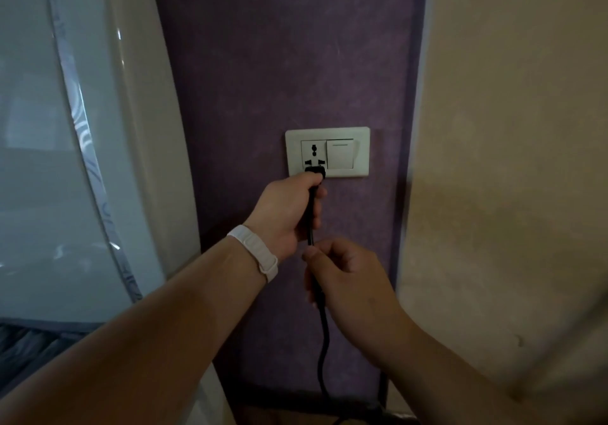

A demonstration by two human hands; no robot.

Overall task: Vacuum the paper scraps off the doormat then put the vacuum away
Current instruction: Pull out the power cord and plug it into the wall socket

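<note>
Left hand [289,209] clenched on the black plug [315,171] at the wall socket [312,155] just above its knuckles, right hand [348,280] pinching the cord [320,342] below; power step judged underway, next needing straight travel; vacuum and doormat unseen

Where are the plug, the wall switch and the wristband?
plug [315,170]: head view, its black body at the socket.
wall switch [340,154]: head view, rocker's middle.
wristband [255,251]: head view, white strap on left wrist.
</note>
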